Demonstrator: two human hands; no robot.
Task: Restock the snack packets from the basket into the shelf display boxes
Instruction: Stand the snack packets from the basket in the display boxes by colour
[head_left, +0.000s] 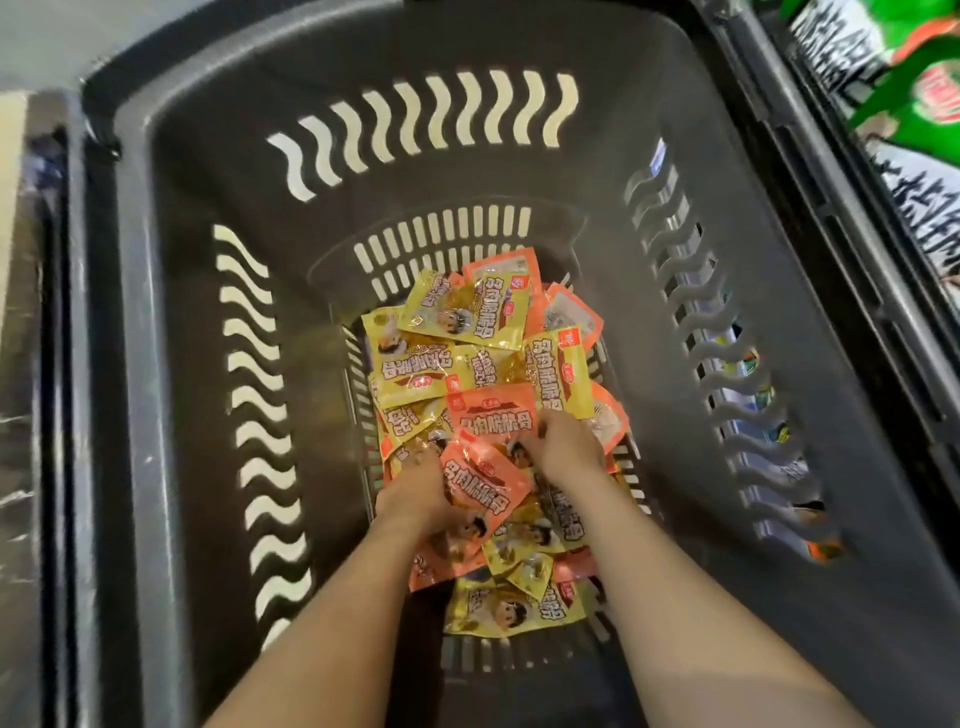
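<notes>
A deep dark grey plastic shopping basket (208, 322) with wavy slots in its walls fills nearly the whole view. To its right, a shelf edge carries green snack bags (919, 104) and white packs with black lettering, well apart from the hands. On the basket floor lies a loose heap of snack packets (467, 364), yellow and orange ones mixed and overlapping. Both bare forearms reach down into the near part of the heap. The left hand (415, 493) has its fingers curled down into the packets, pressed against the left edge of one orange packet (485, 483) that sits between the two hands. The right hand (566, 447) curls its fingers over that packet's upper right end, among the neighbouring packets. Whether either hand has truly closed on it cannot be told.
</notes>
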